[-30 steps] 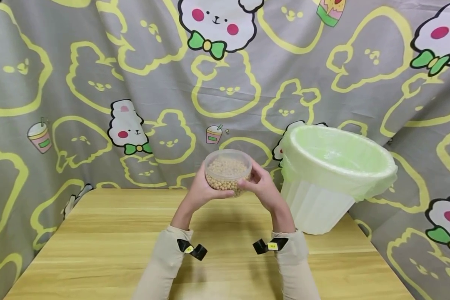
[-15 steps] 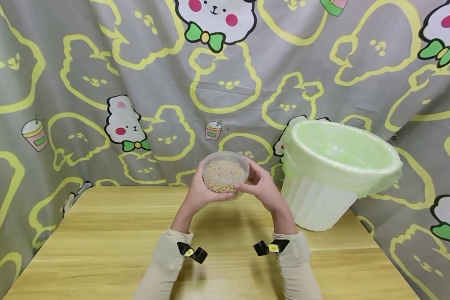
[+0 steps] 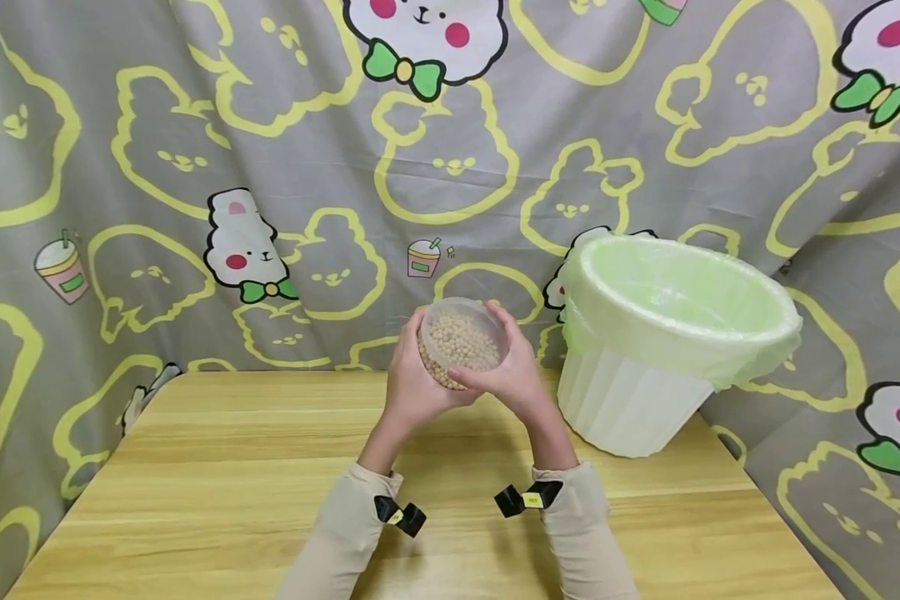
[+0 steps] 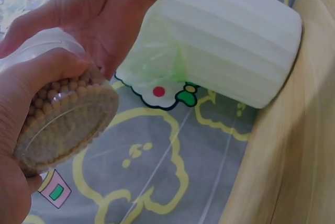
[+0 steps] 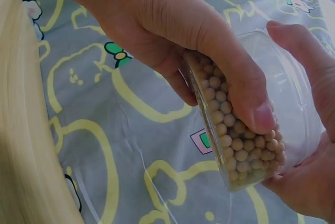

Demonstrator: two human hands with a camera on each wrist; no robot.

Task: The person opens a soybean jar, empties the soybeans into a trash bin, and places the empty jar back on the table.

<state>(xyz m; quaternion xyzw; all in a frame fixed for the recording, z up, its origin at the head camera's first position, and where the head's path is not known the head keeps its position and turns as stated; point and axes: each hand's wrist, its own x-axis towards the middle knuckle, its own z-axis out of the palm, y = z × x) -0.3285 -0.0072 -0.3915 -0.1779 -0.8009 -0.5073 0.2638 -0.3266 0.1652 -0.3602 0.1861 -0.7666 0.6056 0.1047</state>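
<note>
A clear round plastic tub (image 3: 461,337) filled partway with small beige balls (image 5: 241,148) is held up above the far part of the table, tilted. My left hand (image 3: 414,379) grips its left side and underside, with the thumb along the near side. From the right, my right hand (image 3: 516,367) holds the opposite wall, its thumb lying across the front. In the right wrist view the balls lie against the tub's base, and the upper part of the tub is see-through. Whether a lid covers the top I cannot tell.
A white ribbed bin (image 3: 630,404) lined with a pale green bag (image 3: 682,287) stands at the table's right rear. The wooden table (image 3: 232,483) ends at a grey curtain (image 3: 322,158) with yellow cartoon outlines. Small black cameras (image 3: 401,517) are strapped to both sleeves.
The tub has turned and tilted between my hands, its top now facing more toward me and to the right. My left hand has shifted rightward beneath it, and both hands have drawn closer together.
</note>
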